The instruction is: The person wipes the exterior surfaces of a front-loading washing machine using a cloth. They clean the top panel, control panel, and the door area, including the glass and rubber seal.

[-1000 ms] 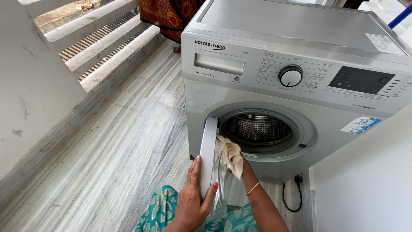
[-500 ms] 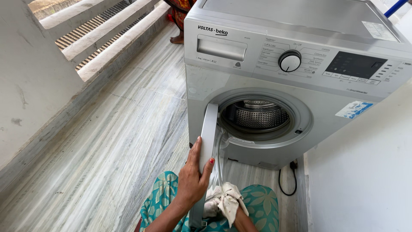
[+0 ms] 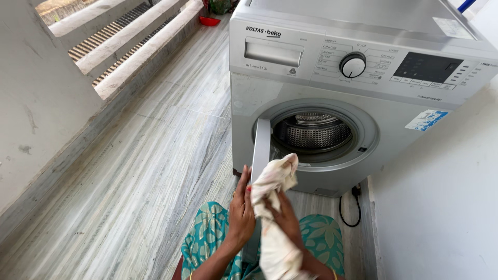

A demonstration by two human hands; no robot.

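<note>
A silver front-loading washing machine stands ahead with its round door swung open edge-on toward me. The steel drum shows inside the opening. My left hand rests against the outer edge of the door. My right hand grips a cream-coloured cloth, bunched up and raised in front of the door, just below the drum opening. The cloth's lower part hangs down over my lap.
A white wall rises close on the right. A black cable loops on the floor beside the machine. A low slatted parapet runs along the left. A red bowl sits far back on the marble floor.
My right hand has lifted the cloth from my lap up toward the drum opening. The left hand stays on the door edge. A person's foot at the back is gone from view.
</note>
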